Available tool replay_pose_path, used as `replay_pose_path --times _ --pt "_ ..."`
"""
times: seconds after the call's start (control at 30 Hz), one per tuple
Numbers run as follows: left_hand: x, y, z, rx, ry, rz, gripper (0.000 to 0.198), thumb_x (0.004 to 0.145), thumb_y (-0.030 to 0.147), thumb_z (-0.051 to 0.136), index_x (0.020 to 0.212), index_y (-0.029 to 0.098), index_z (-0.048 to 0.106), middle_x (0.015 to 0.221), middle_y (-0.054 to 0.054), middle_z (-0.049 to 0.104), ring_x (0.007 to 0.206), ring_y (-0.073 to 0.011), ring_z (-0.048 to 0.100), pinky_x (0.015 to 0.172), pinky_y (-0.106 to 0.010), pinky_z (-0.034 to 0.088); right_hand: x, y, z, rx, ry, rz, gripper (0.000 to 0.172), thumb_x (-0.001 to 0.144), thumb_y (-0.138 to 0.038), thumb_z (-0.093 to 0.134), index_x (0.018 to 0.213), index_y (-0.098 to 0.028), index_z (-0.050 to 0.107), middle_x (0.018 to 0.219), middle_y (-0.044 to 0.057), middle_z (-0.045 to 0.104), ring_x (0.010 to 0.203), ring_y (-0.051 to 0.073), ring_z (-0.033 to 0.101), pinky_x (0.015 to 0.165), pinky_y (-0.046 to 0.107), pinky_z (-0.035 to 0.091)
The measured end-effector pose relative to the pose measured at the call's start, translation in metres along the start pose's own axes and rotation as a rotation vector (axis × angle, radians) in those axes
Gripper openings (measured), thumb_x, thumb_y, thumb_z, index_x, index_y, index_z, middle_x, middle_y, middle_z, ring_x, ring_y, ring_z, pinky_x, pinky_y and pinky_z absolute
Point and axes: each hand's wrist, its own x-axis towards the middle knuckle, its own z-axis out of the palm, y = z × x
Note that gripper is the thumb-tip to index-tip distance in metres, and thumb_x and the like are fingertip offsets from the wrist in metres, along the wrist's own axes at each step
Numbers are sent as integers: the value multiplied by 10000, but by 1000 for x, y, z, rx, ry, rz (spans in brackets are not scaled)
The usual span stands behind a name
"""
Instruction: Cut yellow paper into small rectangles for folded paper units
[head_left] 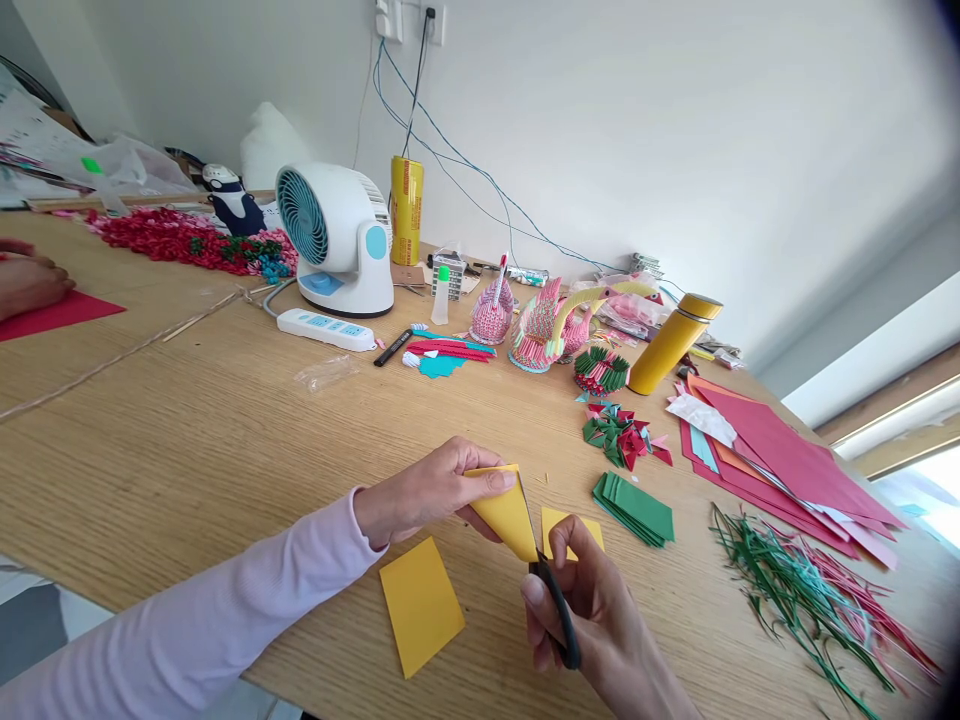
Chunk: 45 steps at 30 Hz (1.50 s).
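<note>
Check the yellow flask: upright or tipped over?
Upright, though slanted in this view: the yellow flask stands on the table, cap uppermost.

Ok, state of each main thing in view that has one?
Left hand, gripping yellow paper
Yellow paper, held above the table
Right hand, gripping scissors
Scissors, at that paper's edge, opening unclear
Green sheets, stacked, fanned
Flask, standing, lid on
Green-capped bottle, upright, closed
Fan, upright, running unclear
Power strip, flat, sockets up
Red sheets, overlapping
Green strips, heaped loosely
</note>
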Motion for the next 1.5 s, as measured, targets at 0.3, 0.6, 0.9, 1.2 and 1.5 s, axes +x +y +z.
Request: replay_pose_path --times 0.3,0.6,0.9,1.2,1.5 --pt "2 -5 0 -54 -57 -26 330 772 450 633 691 132 605 666 0 595 623 -117 557 588 -221 479 2 -1 -1 -11 2 -3 449 790 -577 596 788 -248 290 529 -97 505 438 70 483 423 172 367" --pt "5 -9 0 -99 -37 -45 313 798 428 614 728 123 627 733 -23 623 673 -121 573 599 -212 488 8 3 -1 37 25 -6 455 798 -564 598 800 -256 264 483 -111 525 362 60 463 357 138 313" --pt "0 -9 -24 -203 67 -83 296 774 417 654 916 159 619 860 -32 647 778 -164 623 582 -249 524 2 -4 -23 19 99 -28 448 781 -527 644 827 -256 290 543 -73 601 414 87 532 408 174 360" --pt "-33 -18 -43 119 99 -278 353 752 507 644 873 175 627 693 23 535 527 -71 431 409 -160 265 -3 -5 -42 -30 107 9 422 779 -483 672 831 -251 324 561 -78 597 471 91 556 446 188 408" --pt "-40 -20 -26 908 174 -34 316 853 492 482 825 197 591 826 -20 588 790 -177 533 675 -243 365 2 7 -41 20 102 36 507 666 -440 783 792 -248 331 504 -117 549 424 75 513 409 173 434"
